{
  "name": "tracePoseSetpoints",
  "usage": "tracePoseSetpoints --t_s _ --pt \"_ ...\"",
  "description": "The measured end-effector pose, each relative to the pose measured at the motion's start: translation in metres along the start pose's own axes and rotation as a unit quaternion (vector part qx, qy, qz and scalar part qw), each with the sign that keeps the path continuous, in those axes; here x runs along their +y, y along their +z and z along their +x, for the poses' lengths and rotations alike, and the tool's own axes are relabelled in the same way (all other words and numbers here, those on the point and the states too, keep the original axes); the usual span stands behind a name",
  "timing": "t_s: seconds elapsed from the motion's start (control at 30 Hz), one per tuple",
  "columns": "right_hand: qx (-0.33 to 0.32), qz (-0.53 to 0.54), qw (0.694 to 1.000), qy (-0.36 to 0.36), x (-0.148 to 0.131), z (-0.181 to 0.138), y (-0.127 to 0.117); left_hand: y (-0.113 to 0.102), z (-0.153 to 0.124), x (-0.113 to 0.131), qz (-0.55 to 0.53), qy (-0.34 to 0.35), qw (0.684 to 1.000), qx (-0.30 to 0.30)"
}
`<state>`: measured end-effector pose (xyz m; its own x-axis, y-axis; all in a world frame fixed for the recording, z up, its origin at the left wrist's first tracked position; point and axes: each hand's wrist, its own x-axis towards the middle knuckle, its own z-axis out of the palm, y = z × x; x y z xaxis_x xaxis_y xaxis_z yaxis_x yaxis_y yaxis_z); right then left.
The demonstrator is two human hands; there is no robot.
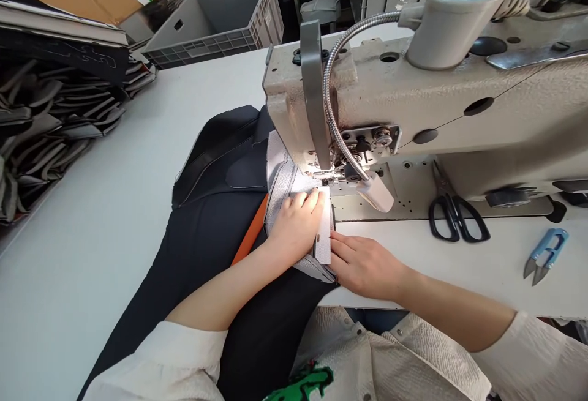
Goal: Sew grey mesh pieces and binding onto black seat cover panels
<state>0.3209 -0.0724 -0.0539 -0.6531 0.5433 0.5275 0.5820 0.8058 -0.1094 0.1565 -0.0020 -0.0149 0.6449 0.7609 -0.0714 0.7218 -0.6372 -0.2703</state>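
My left hand lies on a grey mesh fabric piece, fingers curled and pressed down beside a white strip. My right hand rests flat to the right of the strip, its fingertips touching the strip's edge. Both hands sit just in front of the needle area of a beige sewing machine. The mesh lies on a large black fabric panel with an orange stripe.
Black scissors and blue thread snips lie on the white table to the right. A gooseneck lamp hangs over the machine. Stacked dark fabric pieces sit at left, grey crates behind.
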Motion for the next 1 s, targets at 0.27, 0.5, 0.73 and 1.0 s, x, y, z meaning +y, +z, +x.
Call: tracePoseSetpoints --t_s 0.27,0.5,0.73,1.0 --pt "-0.013 -0.022 1.0 0.015 0.001 0.003 0.005 0.004 0.01 -0.01 0.011 0.025 1.0 0.016" --pt "0.004 -0.039 0.998 0.039 0.004 0.008 0.007 0.0 0.013 -0.022 -0.008 0.094 0.995 0.03" --pt "-0.022 -0.073 0.994 0.084 0.004 0.011 0.013 0.007 0.019 -0.033 -0.019 0.135 0.989 0.059" --pt "-0.027 -0.107 0.991 0.078 0.012 0.014 0.016 0.012 0.034 -0.045 -0.061 0.127 0.984 0.108"
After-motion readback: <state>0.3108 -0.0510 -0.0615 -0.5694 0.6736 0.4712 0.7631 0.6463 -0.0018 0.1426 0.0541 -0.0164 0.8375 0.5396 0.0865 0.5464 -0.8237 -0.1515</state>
